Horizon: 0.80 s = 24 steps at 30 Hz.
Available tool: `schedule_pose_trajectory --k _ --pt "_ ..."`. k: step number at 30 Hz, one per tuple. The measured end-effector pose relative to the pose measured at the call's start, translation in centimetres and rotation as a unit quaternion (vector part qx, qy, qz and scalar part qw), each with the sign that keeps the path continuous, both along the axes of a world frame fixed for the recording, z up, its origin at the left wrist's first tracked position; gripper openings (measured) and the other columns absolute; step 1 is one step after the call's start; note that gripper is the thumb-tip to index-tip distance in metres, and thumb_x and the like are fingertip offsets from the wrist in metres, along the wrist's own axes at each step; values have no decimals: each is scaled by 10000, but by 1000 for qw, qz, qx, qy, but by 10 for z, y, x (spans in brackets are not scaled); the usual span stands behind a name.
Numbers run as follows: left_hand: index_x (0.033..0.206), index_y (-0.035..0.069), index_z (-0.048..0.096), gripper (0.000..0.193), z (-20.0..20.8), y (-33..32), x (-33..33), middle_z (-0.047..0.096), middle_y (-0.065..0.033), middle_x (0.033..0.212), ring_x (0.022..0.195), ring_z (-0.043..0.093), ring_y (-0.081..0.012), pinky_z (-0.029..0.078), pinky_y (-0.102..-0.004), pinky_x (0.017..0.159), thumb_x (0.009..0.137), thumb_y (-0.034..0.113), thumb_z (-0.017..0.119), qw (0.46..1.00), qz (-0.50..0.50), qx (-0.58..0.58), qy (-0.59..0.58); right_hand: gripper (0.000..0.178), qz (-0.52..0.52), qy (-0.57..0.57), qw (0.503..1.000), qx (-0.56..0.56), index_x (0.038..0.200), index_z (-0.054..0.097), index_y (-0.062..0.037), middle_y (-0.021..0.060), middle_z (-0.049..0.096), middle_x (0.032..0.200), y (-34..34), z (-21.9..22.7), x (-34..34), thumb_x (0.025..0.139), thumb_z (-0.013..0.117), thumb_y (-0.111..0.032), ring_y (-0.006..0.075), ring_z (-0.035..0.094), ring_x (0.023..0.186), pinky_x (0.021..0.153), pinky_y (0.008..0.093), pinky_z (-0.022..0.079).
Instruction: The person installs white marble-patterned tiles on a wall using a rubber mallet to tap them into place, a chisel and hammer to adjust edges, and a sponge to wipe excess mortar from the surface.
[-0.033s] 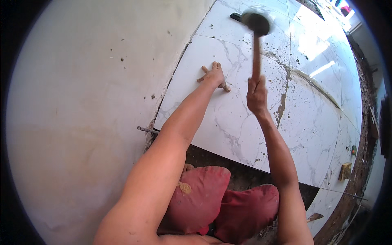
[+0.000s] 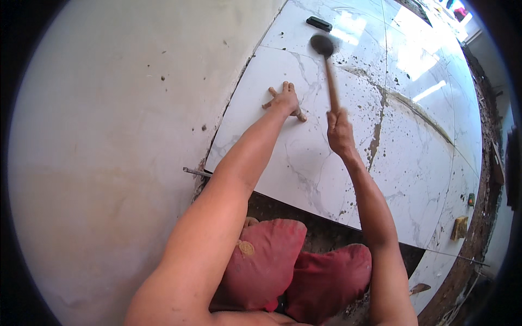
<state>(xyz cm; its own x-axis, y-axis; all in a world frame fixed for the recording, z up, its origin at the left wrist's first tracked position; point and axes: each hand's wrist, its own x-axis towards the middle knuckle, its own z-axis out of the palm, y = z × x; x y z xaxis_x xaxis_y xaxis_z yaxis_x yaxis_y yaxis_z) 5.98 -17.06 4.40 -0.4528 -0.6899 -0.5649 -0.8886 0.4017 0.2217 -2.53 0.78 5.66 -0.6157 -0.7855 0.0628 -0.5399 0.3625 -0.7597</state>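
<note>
My left hand [image 2: 285, 102] lies on a large white marble-patterned floor tile [image 2: 250, 130], its fingers spread. In my right hand [image 2: 341, 131] is the wooden handle of a mallet [image 2: 331, 81]. The mallet's dark round head is slightly blurred and shows above the far part of the tile, up and to the right of my left hand. Whether the head touches the tile I cannot tell. Grey mortar splashes [image 2: 376, 136] speckle the tiles right of the mallet. Past the mallet head lies a black oblong block [image 2: 319, 23].
A plain pale wall [image 2: 109, 136] rises along the left. Bare dark ground [image 2: 331, 231] shows between the tile's near edge and my red-clothed knees [image 2: 266, 261]. A metal rod end [image 2: 196, 173] sticks out at the wall. At the right are a yellowish sponge-like block [image 2: 459, 228] and a trowel-like blade [image 2: 420, 289].
The mallet head has swung down and to the left, uncovering the black block. My right hand has dipped slightly. My left hand has stayed in place.
</note>
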Motion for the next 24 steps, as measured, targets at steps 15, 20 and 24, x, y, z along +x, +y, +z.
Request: schedule_pose_trajectory --k 15,20,24 --pt "1494 162 -9 1362 -21 -16 19 -38 20 1562 1386 30 -472 320 -720 978 510 437 893 1000 -15 -7 -21 350 -3 -76 997 -31 1037 459 -33 287 596 750 -8 65 29 962 440 -374 493 575 760 647 528 430" --pt "1493 169 -32 1379 -22 -20 -5 -73 29 1560 1389 1 -467 317 -736 966 509 480 881 998 -47 -15 -33 384 5 -12 983 185 1098 443 -46 294 616 909 7 10 5 960 421 -404 481 579 921 791 553 434" --pt "1487 140 -4 1372 -24 -26 3 -55 0 1556 1395 22 -440 293 -702 987 497 505 872 998 -55 -29 -31 369 4 -105 993 -54 1050 502 -23 177 568 797 9 76 19 971 434 -377 310 571 741 668 419 443"
